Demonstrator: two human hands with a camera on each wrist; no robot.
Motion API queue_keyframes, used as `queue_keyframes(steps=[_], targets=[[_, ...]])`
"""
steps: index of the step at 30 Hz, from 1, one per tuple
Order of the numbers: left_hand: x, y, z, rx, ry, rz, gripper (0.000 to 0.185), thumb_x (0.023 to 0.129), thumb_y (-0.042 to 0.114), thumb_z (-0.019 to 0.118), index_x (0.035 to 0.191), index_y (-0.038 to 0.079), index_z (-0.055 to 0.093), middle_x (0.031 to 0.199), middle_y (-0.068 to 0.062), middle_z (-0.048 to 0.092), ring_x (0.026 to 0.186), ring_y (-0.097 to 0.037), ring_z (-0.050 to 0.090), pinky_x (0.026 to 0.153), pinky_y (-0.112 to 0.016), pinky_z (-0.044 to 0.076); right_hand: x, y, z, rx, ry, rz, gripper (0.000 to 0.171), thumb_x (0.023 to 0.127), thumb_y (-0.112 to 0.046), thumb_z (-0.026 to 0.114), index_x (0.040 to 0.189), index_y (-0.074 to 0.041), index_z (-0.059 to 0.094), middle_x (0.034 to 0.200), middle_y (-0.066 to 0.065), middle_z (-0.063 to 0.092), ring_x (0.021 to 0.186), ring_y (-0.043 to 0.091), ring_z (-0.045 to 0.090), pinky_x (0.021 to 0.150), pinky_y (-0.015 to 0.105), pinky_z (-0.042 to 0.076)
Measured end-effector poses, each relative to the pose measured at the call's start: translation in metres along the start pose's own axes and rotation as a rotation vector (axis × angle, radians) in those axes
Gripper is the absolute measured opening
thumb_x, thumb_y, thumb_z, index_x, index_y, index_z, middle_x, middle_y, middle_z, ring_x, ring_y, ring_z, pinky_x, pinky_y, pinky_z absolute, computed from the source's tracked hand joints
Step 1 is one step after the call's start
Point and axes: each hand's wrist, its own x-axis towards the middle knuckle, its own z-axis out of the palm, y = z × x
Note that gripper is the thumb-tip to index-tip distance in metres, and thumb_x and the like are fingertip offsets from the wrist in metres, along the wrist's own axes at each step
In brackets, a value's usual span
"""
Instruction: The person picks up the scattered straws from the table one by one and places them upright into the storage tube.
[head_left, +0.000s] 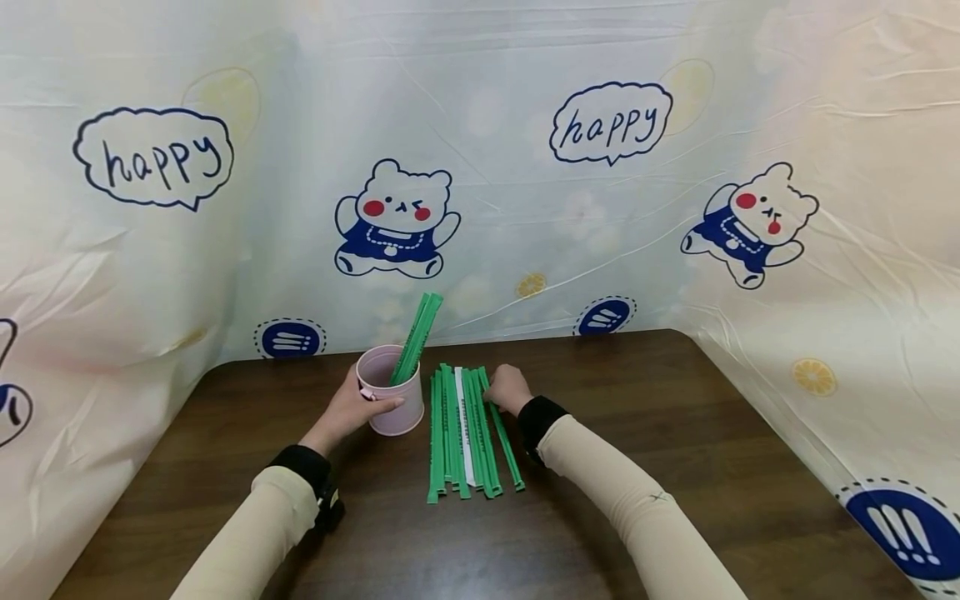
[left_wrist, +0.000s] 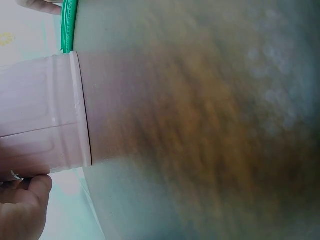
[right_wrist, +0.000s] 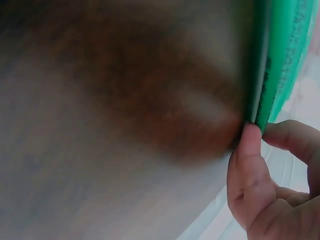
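Head view: left hand [head_left: 351, 412] grips a pink cup [head_left: 397, 408] holding some green strips [head_left: 416, 340]. Right hand [head_left: 510, 389] pinches another strip [head_left: 506, 447]; loose strips [head_left: 450, 433] remain outside.

Cream sleeves [head_left: 242, 533], black wristbands [head_left: 542, 423] — and a small dark mark [head_left: 658, 497] on the right sleeve [head_left: 618, 492].

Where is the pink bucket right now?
In the head view, the pink bucket stands on the table, gripped by the left hand, just left of the row of green strips.
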Motion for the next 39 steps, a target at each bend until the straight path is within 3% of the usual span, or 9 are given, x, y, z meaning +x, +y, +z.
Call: queue_keyframes(steps=[2,4,7,9,11,19,27,33,39], targets=[[0.000,0.000,0.000,-0.001,-0.003,-0.004,0.099,0.089,0.023,0.080,0.160,0.006,0.014,0.158,-0.025,0.034,0.144,-0.044,0.038,0.119,-0.068,0.033,0.000,-0.001,-0.004,0.029,0.000,0.027,0.058,0.091,0.003,0.066,0.051,-0.016,0.030,0.046,-0.005,0.025,0.041,0.014,0.044,0.052,0.026,0.049],[-0.001,0.000,0.000,0.000,-0.004,-0.012,0.099,0.089,0.024,0.080,0.160,0.007,0.013,0.159,-0.025,0.034,0.144,-0.044,0.038,0.119,-0.068,0.033,0.000,-0.004,-0.010,0.063,0.016,0.049,0.042,0.092,0.001,0.066,0.056,-0.010,0.047,0.052,-0.003,0.037,0.047,0.015,0.052,0.057,0.028,0.055],[-0.001,0.000,-0.001,0.000,-0.005,-0.018,0.099,0.089,0.025,0.080,0.160,0.007,0.013,0.159,-0.025,0.033,0.144,-0.043,0.037,0.119,-0.069,0.033,-0.001,-0.009,-0.020,0.118,0.040,0.066,0.007,0.095,-0.001,0.065,0.091,0.004,0.068,0.077,0.009,0.063,0.065,0.024,0.066,0.069,0.034,0.061],[-0.001,-0.001,-0.001,-0.001,-0.003,-0.015,0.099,0.089,0.025,0.080,0.160,0.007,0.013,0.158,-0.025,0.034,0.144,-0.044,0.038,0.118,-0.069,0.033,-0.003,-0.013,-0.026,0.145,0.058,0.055,0.023,0.096,-0.002,0.064,0.118,0.006,0.067,0.103,0.019,0.069,0.081,0.031,0.071,0.077,0.040,0.063],[0.000,-0.002,-0.001,-0.005,-0.003,-0.012,0.099,0.089,0.024,0.080,0.160,0.007,0.013,0.158,-0.025,0.034,0.144,-0.044,0.038,0.118,-0.068,0.033,-0.004,-0.017,-0.033,0.163,0.069,0.041,0.031,0.098,-0.003,0.063,0.128,0.006,0.063,0.121,0.025,0.066,0.095,0.037,0.071,0.084,0.045,0.062],[0.000,-0.005,-0.001,-0.021,-0.007,-0.028,0.100,0.089,0.024,0.080,0.160,0.007,0.013,0.159,-0.025,0.033,0.145,-0.044,0.037,0.119,-0.069,0.032,0.000,-0.041,-0.068,0.217,0.201,-0.076,0.035,0.098,-0.003,0.059,0.132,0.006,0.061,0.120,0.026,0.068,0.104,0.039,0.069,0.084,0.039,0.060],[-0.001,0.001,-0.001,-0.009,-0.018,-0.033,0.099,0.090,0.024,0.080,0.160,0.006,0.012,0.159,-0.026,0.032,0.145,-0.045,0.036,0.118,-0.069,0.033,-0.003,-0.081,-0.113,0.311,0.303,-0.194,0.037,0.099,0.000,0.058,0.136,0.007,0.057,0.117,0.025,0.062,0.106,0.039,0.066,0.093,0.048,0.060],[-0.002,0.005,-0.001,-0.016,-0.023,-0.043,0.099,0.091,0.024,0.079,0.160,0.005,0.010,0.160,-0.027,0.030,0.145,-0.045,0.035,0.119,-0.069,0.031,-0.008,-0.117,-0.136,0.349,0.334,-0.238,0.037,0.100,-0.001,0.058,0.136,0.005,0.057,0.110,0.019,0.062,0.099,0.030,0.065,0.094,0.047,0.060],[-0.001,0.004,0.000,-0.029,-0.023,-0.051,0.100,0.091,0.023,0.078,0.160,0.005,0.008,0.159,-0.027,0.029,0.145,-0.045,0.035,0.119,-0.069,0.032,-0.010,-0.146,-0.144,0.367,0.410,-0.305,0.035,0.099,-0.004,0.061,0.133,0.004,0.061,0.104,0.013,0.061,0.091,0.020,0.061,0.090,0.044,0.062]])
